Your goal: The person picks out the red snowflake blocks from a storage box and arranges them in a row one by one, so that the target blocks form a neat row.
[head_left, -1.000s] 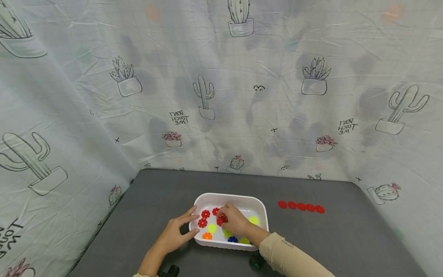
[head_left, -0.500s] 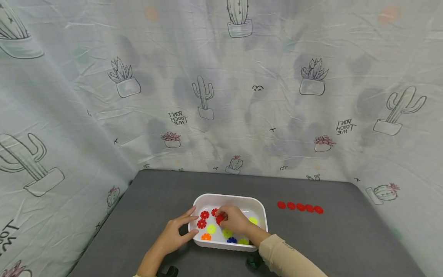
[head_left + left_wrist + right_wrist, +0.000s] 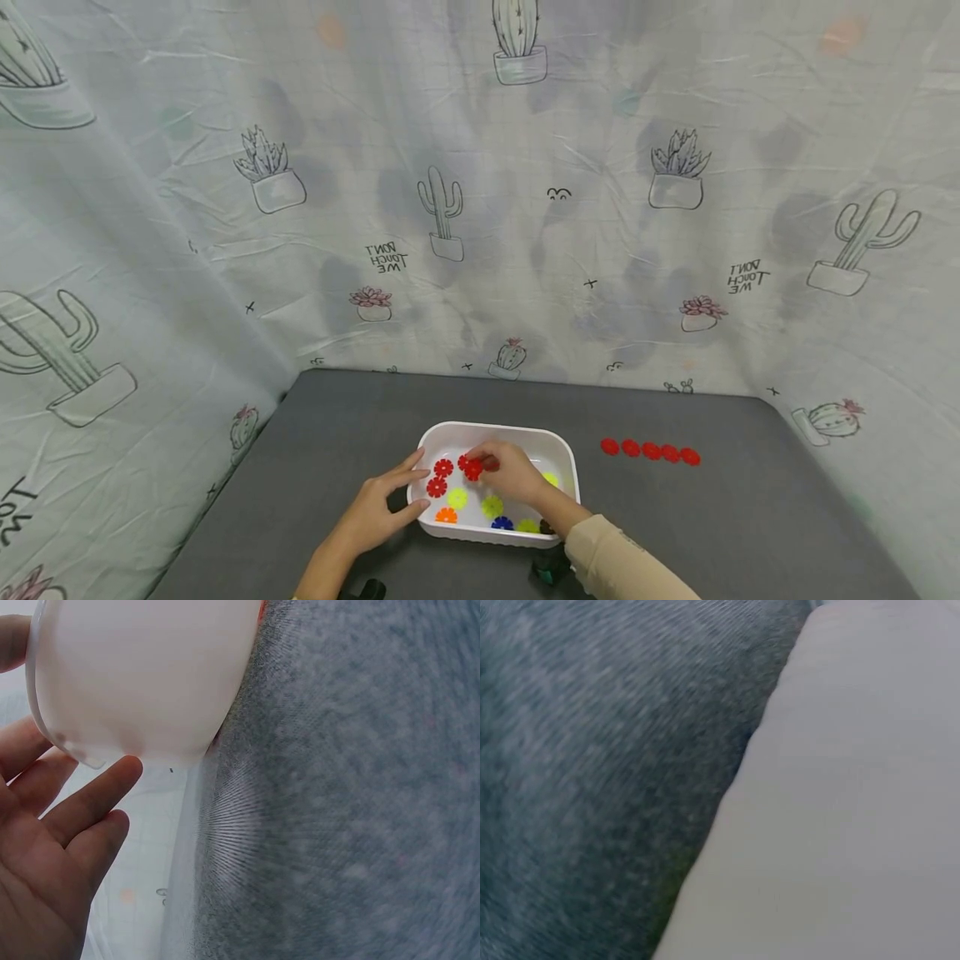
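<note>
Taking the white tray (image 3: 480,535) as a clock face, with six o'clock toward the person, I see it sitting on the dark gray tabletop (image 3: 337,433). The left hand (image 3: 375,510) is at nine o'clock, fingers and thumb spread wide and touching the tray's end. The right hand (image 3: 517,477) reaches in from four o'clock, its fingers drawn narrow, pinching a notched red piece (image 3: 472,472) inside the tray at about ten.

Also in the tray, two loose red pieces (image 3: 437,487) lie around nine and ten o'clock. A yellow piece (image 3: 457,498) and an orange piece (image 3: 446,515) are near eight, a blue piece (image 3: 502,523) is at six, and a dark piece (image 3: 547,527) is near four, partly hidden by the arm.

Out on the tabletop, between two and three o'clock, runs a row of five red pieces (image 3: 651,451). A cactus-print curtain (image 3: 480,250) hangs beyond at twelve.
</note>
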Demonstrator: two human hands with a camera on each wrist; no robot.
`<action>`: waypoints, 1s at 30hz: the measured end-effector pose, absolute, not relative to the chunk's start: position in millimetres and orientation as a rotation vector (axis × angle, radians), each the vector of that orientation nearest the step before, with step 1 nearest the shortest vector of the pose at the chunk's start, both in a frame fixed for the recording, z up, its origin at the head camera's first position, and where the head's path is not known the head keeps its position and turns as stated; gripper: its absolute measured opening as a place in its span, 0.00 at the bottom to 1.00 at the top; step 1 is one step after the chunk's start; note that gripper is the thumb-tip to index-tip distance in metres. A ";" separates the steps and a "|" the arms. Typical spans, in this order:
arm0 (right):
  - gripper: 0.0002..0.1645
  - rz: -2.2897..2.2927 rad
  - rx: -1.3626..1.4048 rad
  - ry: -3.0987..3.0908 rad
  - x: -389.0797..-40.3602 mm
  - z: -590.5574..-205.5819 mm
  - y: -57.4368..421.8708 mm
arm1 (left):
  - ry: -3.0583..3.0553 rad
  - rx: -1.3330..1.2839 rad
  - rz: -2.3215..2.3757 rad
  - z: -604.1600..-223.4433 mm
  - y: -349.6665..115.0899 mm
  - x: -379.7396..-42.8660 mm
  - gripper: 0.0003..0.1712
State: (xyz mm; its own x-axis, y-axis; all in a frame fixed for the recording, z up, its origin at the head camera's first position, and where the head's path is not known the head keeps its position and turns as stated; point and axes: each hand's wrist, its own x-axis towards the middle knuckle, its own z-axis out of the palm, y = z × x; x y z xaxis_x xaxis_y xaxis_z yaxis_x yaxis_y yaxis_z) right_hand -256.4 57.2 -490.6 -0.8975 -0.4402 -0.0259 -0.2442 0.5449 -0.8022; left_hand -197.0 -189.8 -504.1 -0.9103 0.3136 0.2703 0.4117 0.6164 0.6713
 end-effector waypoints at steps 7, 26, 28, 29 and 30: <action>0.19 -1.430 -0.598 2.498 -257.4 -485.2 64.0 | -2.668 -0.638 -1.133 -503.6 -189.8 -198.6 0.25; 0.20 -1.795 -0.464 2.432 -241.0 -462.7 110.0 | -2.726 -0.583 -1.193 -498.4 -190.9 -199.7 0.26; 0.20 -1.854 -0.457 2.420 -239.7 -460.6 116.8 | -2.732 -0.579 -1.204 -496.8 -190.9 -200.7 0.26; 0.20 -1.883 -0.459 2.416 -239.6 -460.3 120.3 | -2.733 -0.577 -1.210 -496.2 -191.0 -201.3 0.26; 0.20 -1.914 -0.456 2.410 -239.6 -459.8 123.6 | -2.736 -0.574 -1.213 -495.6 -191.0 -201.9 0.26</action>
State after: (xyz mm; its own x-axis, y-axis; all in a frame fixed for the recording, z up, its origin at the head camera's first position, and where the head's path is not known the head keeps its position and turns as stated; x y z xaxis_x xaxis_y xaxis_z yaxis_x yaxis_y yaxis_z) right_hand -239.6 123.6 -459.8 -0.9565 -0.2456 0.1572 -0.2088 0.2004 -0.9572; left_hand -201.9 -191.0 -495.6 -0.9247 0.3002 0.2340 0.3750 0.6128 0.6955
